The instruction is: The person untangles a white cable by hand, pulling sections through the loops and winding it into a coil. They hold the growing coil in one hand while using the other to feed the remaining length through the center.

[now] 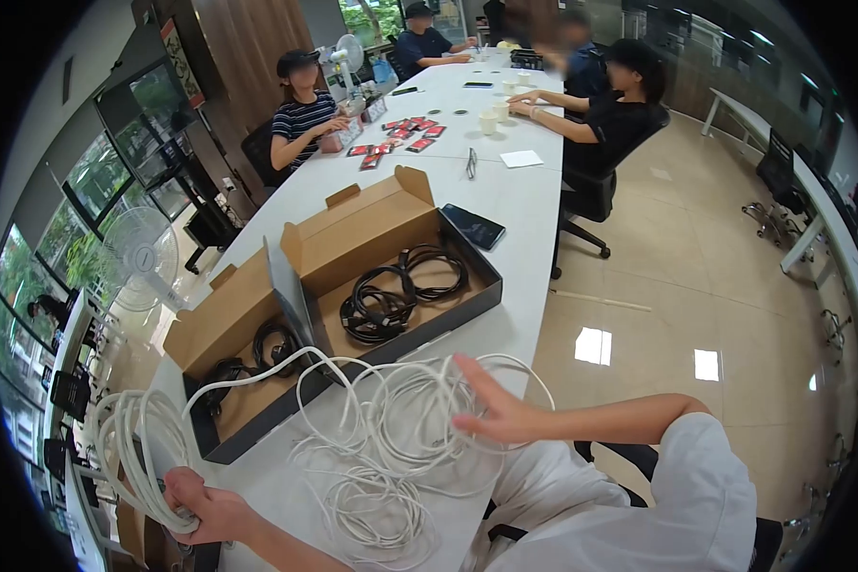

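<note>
My left hand (205, 505) is closed around a coil of white cable (129, 439) at the lower left, held up off the table. From that coil a strand runs across to a loose, tangled pile of white cable (405, 419) on the table. My right hand (496, 405) is at the right side of the pile, thumb and fingers apart, with loops passing close by it. Beyond the pile lie two open cardboard boxes, a right one (496, 291) with coiled black cables (381, 310) and a left one (210, 443) with black cables and a dark adapter (221, 374).
A dark phone (474, 226) lies beside the right box. Farther up the white table (505, 191) are red packets (415, 129), glasses (471, 164), white paper (521, 159) and paper cups (489, 122). Several people sit around it. A fan (141, 257) stands at left.
</note>
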`<action>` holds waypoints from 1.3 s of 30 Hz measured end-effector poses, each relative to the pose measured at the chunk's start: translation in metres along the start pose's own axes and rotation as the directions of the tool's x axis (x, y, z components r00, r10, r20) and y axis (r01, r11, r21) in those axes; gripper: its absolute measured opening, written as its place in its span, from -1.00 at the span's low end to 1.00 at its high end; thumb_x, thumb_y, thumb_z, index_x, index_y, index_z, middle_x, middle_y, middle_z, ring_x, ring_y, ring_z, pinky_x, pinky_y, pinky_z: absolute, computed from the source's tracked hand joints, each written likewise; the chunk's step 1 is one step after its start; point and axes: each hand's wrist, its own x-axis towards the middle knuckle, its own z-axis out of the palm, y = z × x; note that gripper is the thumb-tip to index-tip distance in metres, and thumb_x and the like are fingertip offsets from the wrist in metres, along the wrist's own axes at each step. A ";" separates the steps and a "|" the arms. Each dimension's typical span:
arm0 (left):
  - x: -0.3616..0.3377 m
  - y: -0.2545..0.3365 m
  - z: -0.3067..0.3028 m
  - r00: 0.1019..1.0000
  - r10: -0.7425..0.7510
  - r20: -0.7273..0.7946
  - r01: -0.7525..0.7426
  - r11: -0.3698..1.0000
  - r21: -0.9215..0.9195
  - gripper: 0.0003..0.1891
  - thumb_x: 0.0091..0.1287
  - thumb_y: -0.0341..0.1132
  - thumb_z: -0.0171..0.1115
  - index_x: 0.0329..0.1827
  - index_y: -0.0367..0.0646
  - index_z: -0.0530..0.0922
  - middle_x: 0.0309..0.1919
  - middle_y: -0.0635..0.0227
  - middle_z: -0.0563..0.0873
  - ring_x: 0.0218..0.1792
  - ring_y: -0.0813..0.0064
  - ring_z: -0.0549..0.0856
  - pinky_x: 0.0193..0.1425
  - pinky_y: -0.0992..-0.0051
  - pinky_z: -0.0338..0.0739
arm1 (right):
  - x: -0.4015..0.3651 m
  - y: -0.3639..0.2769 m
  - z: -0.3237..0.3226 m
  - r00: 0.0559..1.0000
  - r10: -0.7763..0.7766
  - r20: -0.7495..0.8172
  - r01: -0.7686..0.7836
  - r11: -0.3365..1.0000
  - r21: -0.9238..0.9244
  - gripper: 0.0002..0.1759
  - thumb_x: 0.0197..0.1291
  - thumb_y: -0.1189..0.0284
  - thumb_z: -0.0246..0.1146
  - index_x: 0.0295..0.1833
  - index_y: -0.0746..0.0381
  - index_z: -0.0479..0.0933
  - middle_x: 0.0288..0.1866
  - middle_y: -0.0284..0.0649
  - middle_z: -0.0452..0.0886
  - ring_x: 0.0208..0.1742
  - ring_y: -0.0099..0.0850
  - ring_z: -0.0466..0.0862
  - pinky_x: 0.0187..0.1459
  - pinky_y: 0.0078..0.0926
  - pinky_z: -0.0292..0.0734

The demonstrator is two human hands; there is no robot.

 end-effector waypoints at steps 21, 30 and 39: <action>0.040 0.044 0.000 0.831 -0.553 0.061 0.467 0.635 -0.615 -0.52 0.45 -0.35 0.01 -0.64 0.04 0.01 -0.71 0.55 -0.05 -0.64 0.68 -0.01 -0.28 0.63 0.17 | 0.152 -0.030 0.126 0.864 -0.273 0.422 0.334 0.940 -0.075 -0.20 0.16 0.06 0.28 0.32 0.41 0.24 0.18 0.17 0.44 0.16 0.02 0.49 0.17 -0.21 0.39; 0.031 0.014 0.007 0.890 -0.455 0.022 0.359 0.672 -0.648 -0.51 0.47 -0.33 -0.04 -0.65 0.05 -0.01 -0.74 0.57 -0.07 -0.67 0.66 -0.09 -0.50 0.50 -0.09 | 0.149 -0.097 0.055 0.924 -0.205 0.323 0.106 0.948 0.301 -0.67 0.41 0.26 0.09 -0.04 0.30 0.59 -0.19 -0.25 0.68 -0.10 -0.53 0.60 -0.04 -0.51 0.48; 0.040 0.029 -0.008 0.963 -0.245 -0.110 0.159 0.849 -0.503 -0.63 0.48 -0.32 -0.06 -0.54 0.04 0.08 -0.77 0.62 -0.06 -0.71 0.71 -0.10 -0.51 0.59 0.01 | 0.128 -0.093 0.111 0.922 -0.343 0.182 0.306 0.930 0.202 -0.51 0.29 0.27 0.24 0.25 0.23 0.38 0.17 -0.19 0.46 0.02 -0.40 0.53 -0.06 -0.46 0.48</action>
